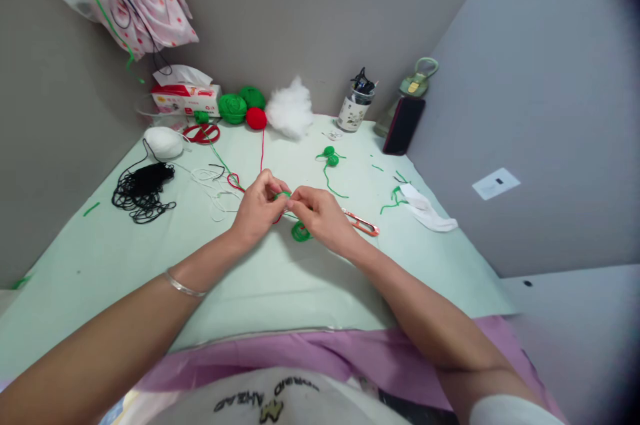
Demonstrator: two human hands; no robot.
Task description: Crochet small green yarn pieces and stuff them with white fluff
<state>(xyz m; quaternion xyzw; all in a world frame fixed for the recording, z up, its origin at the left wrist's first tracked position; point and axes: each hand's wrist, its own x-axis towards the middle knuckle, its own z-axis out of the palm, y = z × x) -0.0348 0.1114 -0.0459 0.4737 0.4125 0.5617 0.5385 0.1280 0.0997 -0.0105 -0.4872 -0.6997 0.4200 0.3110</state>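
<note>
Close together over the middle of the table, my left hand (259,206) and my right hand (324,217) meet at the fingertips. Between them shows a small bit of green yarn work (283,194), pinched by the fingers of both; most of it is hidden. Red yarn (263,150) runs from the red yarn ball (256,118) down to my left hand, and a red loop (234,180) lies just left of it. A coil of green yarn (301,232) rests under my right hand. Orange thread snips (364,222) lie beside my right wrist, partly covered.
Along the back stand a tissue box (186,97), green yarn balls (233,108), white stuffing (291,109), a pen jar (356,109) and a phone (404,125) against a bottle (415,84). Black yarn (145,190) and red-handled scissors (202,134) lie left; small green balls (331,156) and white cloth (425,208) right.
</note>
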